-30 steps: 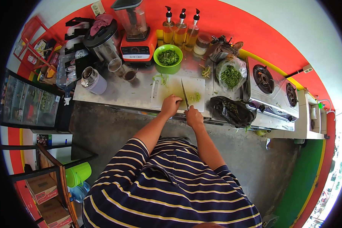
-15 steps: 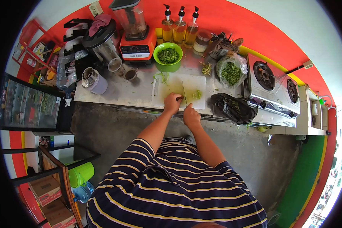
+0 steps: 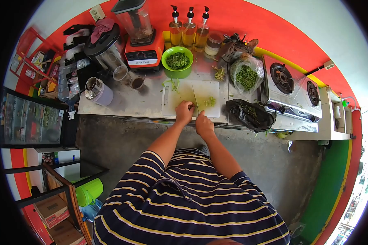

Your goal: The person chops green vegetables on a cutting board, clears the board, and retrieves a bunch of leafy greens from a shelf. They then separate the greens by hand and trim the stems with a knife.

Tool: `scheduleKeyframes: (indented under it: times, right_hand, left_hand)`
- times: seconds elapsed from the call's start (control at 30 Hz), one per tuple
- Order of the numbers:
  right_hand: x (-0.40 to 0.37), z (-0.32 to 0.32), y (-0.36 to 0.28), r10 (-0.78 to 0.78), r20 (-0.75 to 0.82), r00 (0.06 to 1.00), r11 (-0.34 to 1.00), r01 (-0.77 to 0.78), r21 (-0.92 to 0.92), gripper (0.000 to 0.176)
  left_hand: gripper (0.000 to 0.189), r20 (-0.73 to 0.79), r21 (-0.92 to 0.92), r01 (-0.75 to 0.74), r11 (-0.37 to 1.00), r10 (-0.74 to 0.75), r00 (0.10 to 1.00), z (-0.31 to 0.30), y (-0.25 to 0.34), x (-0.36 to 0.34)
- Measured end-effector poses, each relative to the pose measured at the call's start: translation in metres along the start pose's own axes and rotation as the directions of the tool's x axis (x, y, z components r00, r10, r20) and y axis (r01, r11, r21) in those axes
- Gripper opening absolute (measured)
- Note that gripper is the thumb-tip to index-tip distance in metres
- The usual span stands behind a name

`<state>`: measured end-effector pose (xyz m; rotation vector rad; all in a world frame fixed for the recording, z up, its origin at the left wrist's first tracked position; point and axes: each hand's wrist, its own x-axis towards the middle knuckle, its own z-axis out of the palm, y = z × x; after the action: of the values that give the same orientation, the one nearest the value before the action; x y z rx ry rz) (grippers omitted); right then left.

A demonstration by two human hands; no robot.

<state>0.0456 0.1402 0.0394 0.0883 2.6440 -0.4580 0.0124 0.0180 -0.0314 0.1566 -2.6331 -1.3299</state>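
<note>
Left hand: my left hand (image 3: pixel 184 112) is at the near edge of the cutting board (image 3: pixel 178 98), fingers curled in close just left of the blade; whether they pinch anything I can't tell.
Right hand: the fingers of my right hand (image 3: pixel 205 125) are closed round the handle of the knife (image 3: pixel 195 97), at the board's near edge.
Knife: its blade runs from my right fingers toward the far side, over the board.
Chopped greens: the chopped greens (image 3: pixel 210 101) lie on the board, right of the blade and beyond my right fingers.
Loose strips: pale green strips (image 3: pixel 172 85) lie at the board's far left corner, beyond my left fingers.
Tabletop: on the tabletop (image 3: pixel 129 100), the green bowl (image 3: pixel 178 74) of cut leaves stands beyond the board; the black bag (image 3: pixel 251 116) lies to its right.
</note>
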Motion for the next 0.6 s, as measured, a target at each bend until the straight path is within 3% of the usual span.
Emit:
scheduleKeyframes:
  times: [0.07, 0.17, 0.3, 0.33, 0.5, 0.6]
  right_hand:
    - [0.003, -0.018, -0.002, -0.054, 0.037, 0.998, 0.995, 0.057, -0.082, 0.024]
    - [-0.004, -0.014, -0.003, -0.037, 0.050, 0.998, 0.998, 0.039, -0.048, 0.025]
    - [0.001, 0.005, 0.000, -0.024, -0.002, 1.000, 0.996, 0.023, -0.087, 0.029]
    - [0.006, -0.007, -0.003, -0.021, 0.049, 0.999, 0.998, 0.024, -0.059, 0.029]
    - [0.001, -0.019, -0.009, -0.006, 0.088, 0.996, 1.000, 0.005, 0.004, 0.030]
    - [0.001, -0.002, -0.005, 0.008, 0.081, 0.997, 0.996, -0.001, -0.094, 0.036]
  left_hand:
    - [0.013, -0.001, 0.006, -0.033, 0.999, 0.033, 0.999, -0.001, -0.002, -0.003]
    - [0.014, -0.010, 0.023, -0.090, 0.996, 0.090, 0.996, -0.001, -0.003, -0.001]
    - [0.015, -0.020, -0.013, -0.016, 1.000, 0.016, 1.000, 0.000, 0.002, -0.001]
    - [0.015, -0.028, -0.030, 0.015, 0.999, -0.016, 0.999, 0.000, 0.003, -0.001]
    - [0.012, -0.017, 0.005, -0.079, 0.997, 0.079, 0.997, -0.008, 0.007, -0.003]
    - [0.008, -0.023, -0.035, -0.059, 0.998, 0.058, 0.998, -0.008, 0.011, -0.010]
